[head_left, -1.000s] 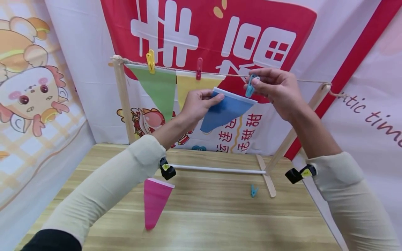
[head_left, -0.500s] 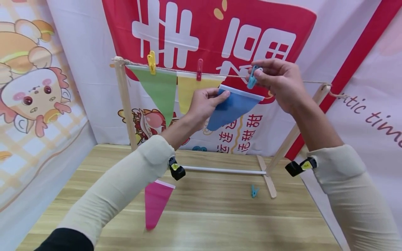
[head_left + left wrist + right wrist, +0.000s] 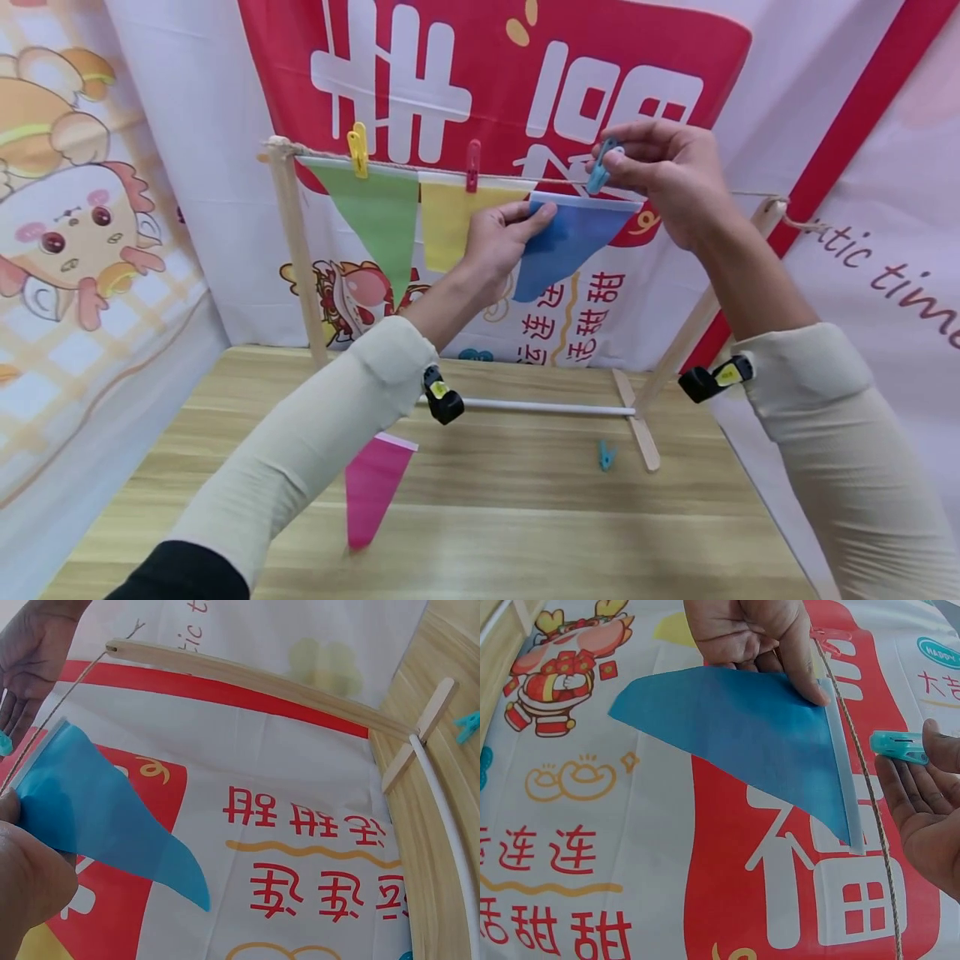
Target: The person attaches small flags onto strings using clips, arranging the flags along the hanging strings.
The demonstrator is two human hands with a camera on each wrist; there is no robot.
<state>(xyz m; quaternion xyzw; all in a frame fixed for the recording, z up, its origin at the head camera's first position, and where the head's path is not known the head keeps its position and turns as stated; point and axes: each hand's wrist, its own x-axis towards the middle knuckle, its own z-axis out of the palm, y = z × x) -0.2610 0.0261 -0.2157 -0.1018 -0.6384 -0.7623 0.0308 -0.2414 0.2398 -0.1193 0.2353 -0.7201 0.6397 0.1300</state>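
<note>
Blue pennant: triangular, matte blue, with a pale white band along its top edge; tip hangs down and toward the left. Held up just under the twine strung between the two wooden posts, top band nearly level with the line; the right wrist view shows the band beside the twine, contact not certain. Left hand pinches the pennant's left top corner, thumb in front and fingers behind. Right hand pinches a blue clothespin between thumb and fingertips, at the twine above the pennant's top edge. Whether the pin's jaws are already on the line cannot be told.

Further left on the same twine: yellow pennant under a red clothespin, just beside the blue one; then green pennant under a yellow clothespin, next to the left post. Right post leans, partly hidden by the right forearm. White crossbar joins the post feet on the wooden table. On the table: a pink pennant, partly covered by the left sleeve, and a spare blue clothespin near the right foot. Printed red and white banner hangs behind the rack.
</note>
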